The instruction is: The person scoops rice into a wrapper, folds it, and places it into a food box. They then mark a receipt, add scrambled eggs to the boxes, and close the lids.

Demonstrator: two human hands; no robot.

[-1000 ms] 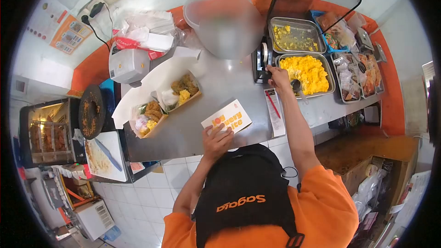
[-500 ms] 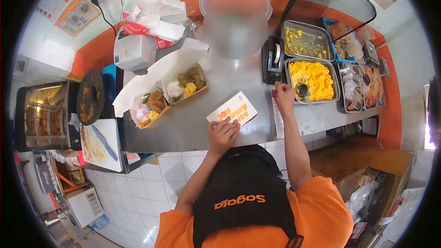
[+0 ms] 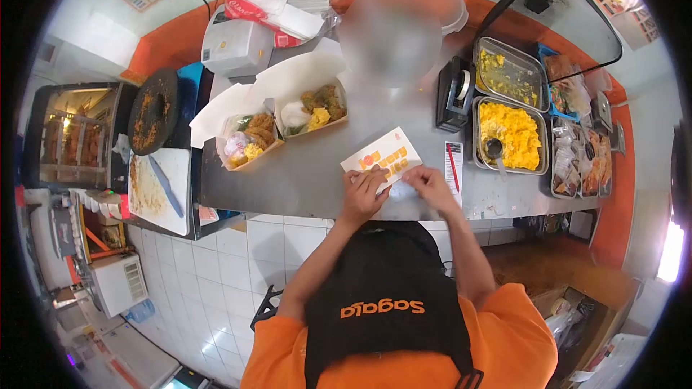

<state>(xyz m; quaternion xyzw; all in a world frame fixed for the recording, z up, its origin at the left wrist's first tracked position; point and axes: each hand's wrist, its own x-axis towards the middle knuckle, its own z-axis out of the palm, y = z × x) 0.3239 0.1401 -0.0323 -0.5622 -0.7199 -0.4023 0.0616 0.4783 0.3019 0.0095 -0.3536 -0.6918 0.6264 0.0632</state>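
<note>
A closed white paper food box with orange and yellow lettering lies tilted at the counter's front. My left hand grips its near left part, fingers bent over the lid. At the box's near right corner is my right hand, its fingers closed against the edge; the fingertips are partly hidden. To the right of that hand, a red pen rests on a printed slip. Two open food boxes stand to the left, a nearer one and a farther one, both holding fried food and yellow pieces.
A tray of yellow scrambled food with a ladle is at right, beside a black device. A large clear tub stands behind. Leftward are a knife, a cutting board and a stone mortar.
My right hand has left the slip and pen and moved left to the box's corner. My left hand stays on the box. The whole view has shifted slightly.
</note>
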